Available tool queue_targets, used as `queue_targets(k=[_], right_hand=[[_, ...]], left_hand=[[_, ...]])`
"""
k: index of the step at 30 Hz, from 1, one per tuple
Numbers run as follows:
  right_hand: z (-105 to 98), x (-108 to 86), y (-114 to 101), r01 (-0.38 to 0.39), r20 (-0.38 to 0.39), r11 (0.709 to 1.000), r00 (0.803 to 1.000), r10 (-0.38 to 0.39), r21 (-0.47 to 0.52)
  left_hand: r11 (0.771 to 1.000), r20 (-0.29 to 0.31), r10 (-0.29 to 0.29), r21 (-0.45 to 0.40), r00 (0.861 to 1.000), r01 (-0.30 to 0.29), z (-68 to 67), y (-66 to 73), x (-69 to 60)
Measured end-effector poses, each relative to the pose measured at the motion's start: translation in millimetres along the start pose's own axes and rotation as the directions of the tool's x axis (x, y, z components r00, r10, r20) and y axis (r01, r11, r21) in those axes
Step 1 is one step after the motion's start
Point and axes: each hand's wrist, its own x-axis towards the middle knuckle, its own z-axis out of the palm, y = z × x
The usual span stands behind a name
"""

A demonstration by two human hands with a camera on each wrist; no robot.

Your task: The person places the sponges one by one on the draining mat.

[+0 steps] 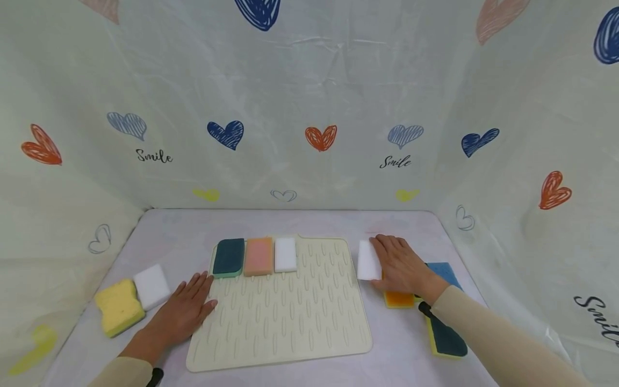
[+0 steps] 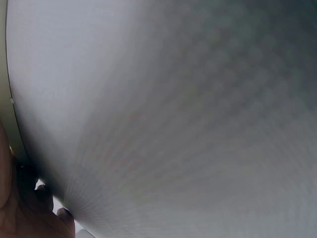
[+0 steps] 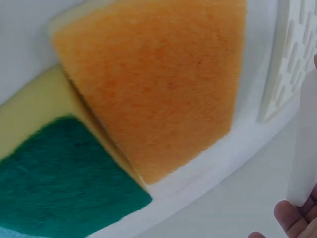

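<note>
Beige sleeves (image 1: 512, 338) reach in nearest, over the desk (image 1: 396, 355). The right hand (image 1: 403, 271) pinches a white block (image 1: 368, 262) just right of the cream mat (image 1: 290, 317). The left hand (image 1: 181, 310), fingers extended, touches the mat's left edge. Along its far side, the mat carries a dark-green sponge (image 1: 229, 256), a pink sponge (image 1: 259, 256) and a smaller white piece (image 1: 285, 255).

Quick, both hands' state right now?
Left hand: open, at the left edge of the mat.
Right hand: holding a white sponge.
</note>
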Motion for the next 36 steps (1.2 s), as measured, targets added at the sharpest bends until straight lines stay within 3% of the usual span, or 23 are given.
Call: queue_targets(k=[8,20,36], right_hand=[[-6,18.3,-10,-0.018,0.047,1.000,0.999,0.017,0.003],[-11,41.3,-18,0.020,0.038,1.000,0.999,-0.020,0.011],[1,72.0,-39,0.057,0.077,0.998,0.995,-0.059,0.033]], left_hand=[[1.000,0.004,0.000,-0.007,1.000,0.000,-0.5,1.5,0.7],[1.000,0.005,-0.001,0.019,1.000,0.001,-4.8,5.8,1.3],[1.000,0.011,-0.001,-0.006,1.000,0.001,-2.4,1.9,1.1]])
